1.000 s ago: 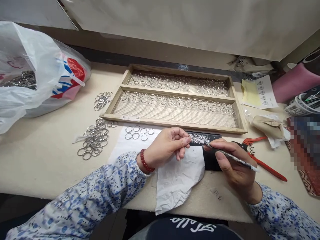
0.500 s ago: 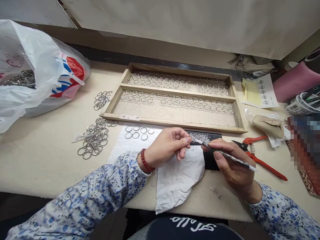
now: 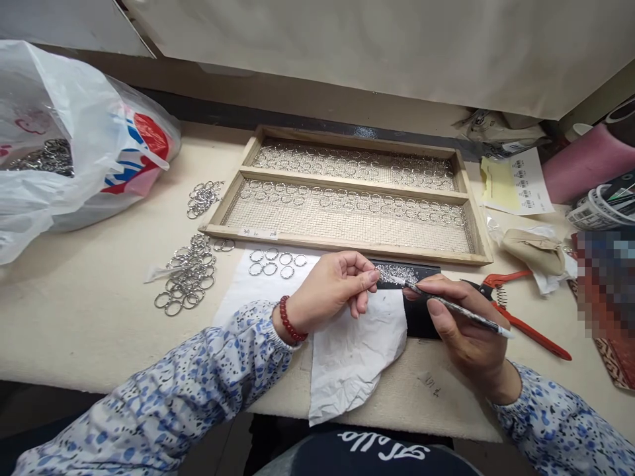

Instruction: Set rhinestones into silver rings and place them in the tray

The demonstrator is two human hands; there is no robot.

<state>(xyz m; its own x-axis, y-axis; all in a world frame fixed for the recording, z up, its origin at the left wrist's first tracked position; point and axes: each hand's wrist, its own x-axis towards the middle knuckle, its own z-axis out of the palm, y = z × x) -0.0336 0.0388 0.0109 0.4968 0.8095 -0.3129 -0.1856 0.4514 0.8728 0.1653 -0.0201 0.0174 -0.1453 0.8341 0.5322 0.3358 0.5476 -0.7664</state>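
My left hand point(image 3: 342, 287) is closed in a pinch, thumb against forefinger; whatever lies between the fingertips is too small or hidden to make out. My right hand point(image 3: 464, 324) grips a slim, dark-patterned pen-shaped tool point(image 3: 461, 308) with a pale tip. That tip points left, a short way from my left fingertips, over tiny shiny stones point(image 3: 397, 274) on a black tray point(image 3: 426, 271). Beneath my hands lies a crumpled white cloth point(image 3: 357, 357). Several metal rings point(image 3: 270, 268) lie in rows on its left part.
Behind, a wooden mesh frame point(image 3: 347, 247) holds rows of rings. Loose ring piles point(image 3: 191, 271) and a plastic bag point(image 3: 94, 132) of metal pieces are at left. To the right are red-handled pliers point(image 3: 536, 334), a beige pouch point(image 3: 533, 251), label paper point(image 3: 533, 182) and a cup of pens point(image 3: 602, 206).
The tip of the pen-shaped tool has drawn slightly right, away from my left fingertips. My left hand stays almost still, in the same pinch.
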